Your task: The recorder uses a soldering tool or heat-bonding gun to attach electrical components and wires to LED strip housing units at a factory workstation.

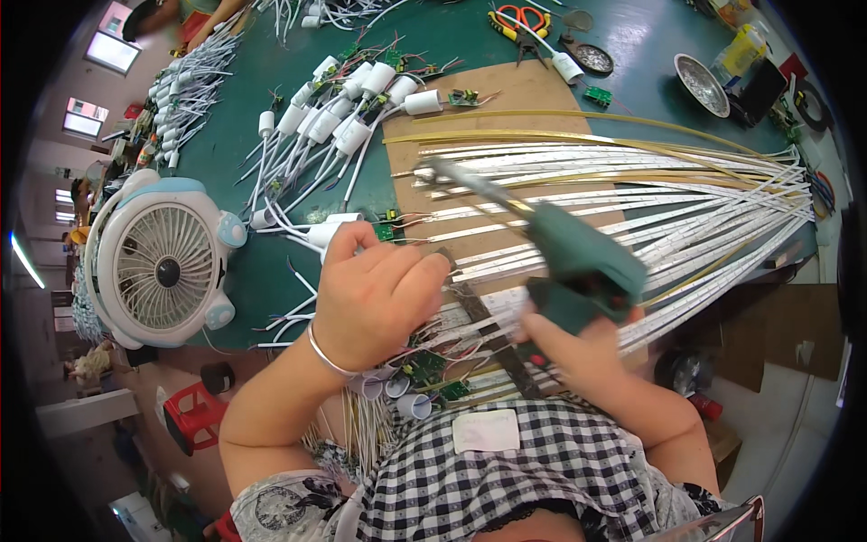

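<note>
My right hand (578,348) grips a green soldering gun (564,257) by its handle; the long metal tip (452,176) points up and to the left over a brown board (506,99). My left hand (375,294) has its fingers closed around a small green circuit board with thin wires (390,230) next to a white tube cap (321,233). A silver bangle (327,357) sits on the left wrist. Many white LED strips (686,199) fan out to the right across the board.
A white and blue desk fan (163,262) stands at the left. Several white capped tubes with wires (348,113) lie on the green table (226,154). Orange-handled cutters (519,20), two metal dishes (700,83) and a yellow bottle (742,50) sit at the back. More circuit boards (433,370) lie near my chest.
</note>
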Demonstrator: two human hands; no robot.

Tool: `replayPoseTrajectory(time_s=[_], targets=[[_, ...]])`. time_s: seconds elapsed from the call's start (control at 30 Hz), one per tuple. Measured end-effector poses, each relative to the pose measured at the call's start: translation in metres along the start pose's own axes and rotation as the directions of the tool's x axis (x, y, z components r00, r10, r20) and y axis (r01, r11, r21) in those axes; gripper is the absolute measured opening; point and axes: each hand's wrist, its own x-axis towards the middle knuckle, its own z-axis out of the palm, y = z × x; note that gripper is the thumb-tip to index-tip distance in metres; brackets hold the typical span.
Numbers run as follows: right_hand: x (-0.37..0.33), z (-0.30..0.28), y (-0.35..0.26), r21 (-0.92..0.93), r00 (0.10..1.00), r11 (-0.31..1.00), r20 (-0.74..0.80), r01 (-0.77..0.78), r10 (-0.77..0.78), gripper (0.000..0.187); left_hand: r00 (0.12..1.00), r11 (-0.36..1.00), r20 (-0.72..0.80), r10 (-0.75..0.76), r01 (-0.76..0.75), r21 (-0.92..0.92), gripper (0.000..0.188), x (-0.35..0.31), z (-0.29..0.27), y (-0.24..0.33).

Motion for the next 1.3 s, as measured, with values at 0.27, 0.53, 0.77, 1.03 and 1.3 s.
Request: replayPoseTrajectory(time_s=[0.27,0.53,0.77,1.03,1.3], targets=[[-0.053,-0.077,0.024,-0.117,0.971,0.992,-0.227,0.042,-0.068,0.041,0.990,0.994,0.101,0.099,-0.093,-0.061,0.023,-0.034,0.033,-0.021],[-0.057,-0.070,0.031,-0.145,0.996,0.989,0.089,0.007,0.006,0.054,0.976,0.978,0.108,0.189,-0.177,-0.110,0.017,-0.027,0.036,-0.020],[-0.050,-0.067,0.037,-0.352,0.979,0.923,0.176,0.157,-0.099,0.045,0.976,0.972,0.098,0.192,-0.176,-0.154,0.016,-0.026,0.039,-0.021],[-0.041,-0.061,0.031,-0.403,0.957,0.874,0.212,0.270,-0.198,0.034,0.978,0.967,0.115,0.175,-0.149,-0.204,0.017,-0.025,0.039,-0.021],[-0.036,-0.058,0.027,-0.484,0.914,0.784,0.309,0.388,-0.262,0.036,0.980,0.967,0.098,0.173,-0.151,-0.205,0.018,-0.026,0.041,-0.022]])
